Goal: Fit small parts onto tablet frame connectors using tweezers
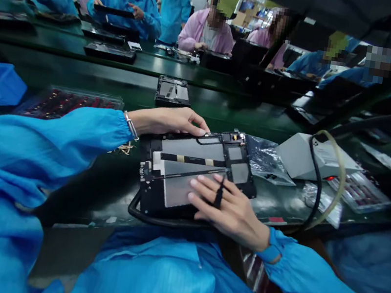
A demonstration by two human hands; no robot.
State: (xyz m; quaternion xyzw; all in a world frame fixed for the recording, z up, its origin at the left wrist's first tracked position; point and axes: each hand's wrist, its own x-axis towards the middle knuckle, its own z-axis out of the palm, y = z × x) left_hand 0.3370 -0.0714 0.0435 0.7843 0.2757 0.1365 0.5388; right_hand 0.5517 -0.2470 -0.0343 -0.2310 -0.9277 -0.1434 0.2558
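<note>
Green table (107, 187) under our opened tablet (195, 171), left hand (170, 120) fingers flat on its top edge, right hand (229, 211) fingers pinching a black stylus (219, 195), grey box (312, 157) and plastic bag (267, 160) just beside.

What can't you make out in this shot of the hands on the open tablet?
Head view:
- Lower part of the open tablet: covered by the right hand.
- Thin black tool between the right fingers: too small to identify.
- Tablet's top edge under the left hand: hidden by fingertips.
- Contents of the clear tray: blurred, partly behind the left sleeve.
- Grey box label: too blurred to read.
</note>
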